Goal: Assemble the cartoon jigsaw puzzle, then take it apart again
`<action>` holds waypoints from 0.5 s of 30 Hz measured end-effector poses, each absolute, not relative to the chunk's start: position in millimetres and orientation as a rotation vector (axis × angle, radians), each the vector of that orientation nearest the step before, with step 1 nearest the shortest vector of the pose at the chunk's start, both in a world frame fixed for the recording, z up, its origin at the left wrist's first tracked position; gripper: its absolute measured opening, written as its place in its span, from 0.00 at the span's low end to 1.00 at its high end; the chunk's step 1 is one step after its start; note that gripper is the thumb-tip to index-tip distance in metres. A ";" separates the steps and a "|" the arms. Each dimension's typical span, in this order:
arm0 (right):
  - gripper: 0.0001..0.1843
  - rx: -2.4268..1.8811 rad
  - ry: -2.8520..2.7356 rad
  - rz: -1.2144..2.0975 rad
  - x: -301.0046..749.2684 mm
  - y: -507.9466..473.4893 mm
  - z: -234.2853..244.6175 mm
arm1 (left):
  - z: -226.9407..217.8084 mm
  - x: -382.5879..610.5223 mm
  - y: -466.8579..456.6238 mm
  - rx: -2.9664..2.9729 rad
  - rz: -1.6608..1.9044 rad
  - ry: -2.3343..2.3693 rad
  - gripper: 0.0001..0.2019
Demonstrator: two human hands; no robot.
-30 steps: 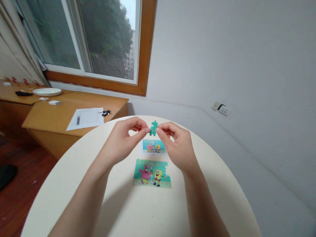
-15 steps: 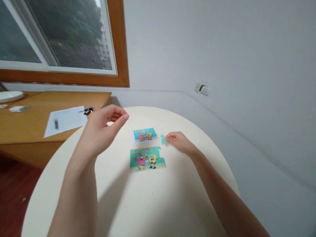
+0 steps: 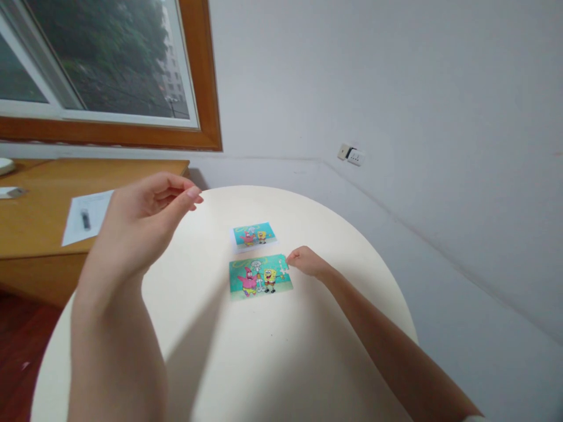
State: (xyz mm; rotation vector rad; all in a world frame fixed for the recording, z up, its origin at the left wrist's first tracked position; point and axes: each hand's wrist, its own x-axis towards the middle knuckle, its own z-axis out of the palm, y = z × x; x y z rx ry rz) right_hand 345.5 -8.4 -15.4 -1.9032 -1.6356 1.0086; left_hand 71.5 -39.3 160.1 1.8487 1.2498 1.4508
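Note:
A jigsaw puzzle (image 3: 240, 288) with cartoon figures on a teal ground lies flat on the round cream table (image 3: 246, 363). At its upper right edge, my right hand (image 3: 307, 261) pinches a teal puzzle piece (image 3: 285, 262). That piece sits at the notched gap, and thin light lines still show around it; whether it lies fully flat I cannot tell. My left hand (image 3: 153, 211) is raised over the table's left side. Its thumb and fingertips are closed together, with nothing visible between them. Just behind the puzzle lies a smaller printed card (image 3: 254, 236) bearing the same picture.
To the left stands a wooden desk (image 3: 39, 234) with a sheet of paper (image 3: 85, 220) and a white object (image 3: 11, 192) on it. A window (image 3: 109, 64) is above the desk. The white wall (image 3: 396, 94) with a socket (image 3: 355, 156) runs behind the table.
My right hand has brought the puzzle piece left and down onto the puzzle's right edge. My left hand has shifted left. The whole view has moved slightly.

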 end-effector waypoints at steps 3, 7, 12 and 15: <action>0.10 -1.890 -1.651 0.994 346.6 -10.6 -17.4 | 161.0 71.5 -39.9 1.828 1.459 1.251 0.05; 0.11 -1.864 -1.681 1.007 346.8 -13.6 -14.8 | 161.0 71.9 -40.1 1.856 1.448 1.250 0.05; 0.10 -1.889 -1.692 1.003 345.3 -14.4 -11.7 | 159.8 70.9 -39.0 1.862 1.431 1.225 0.05; 0.10 -1.910 -1.721 0.989 344.9 -13.5 -12.4 | 157.8 69.7 -36.1 1.891 1.441 1.191 0.05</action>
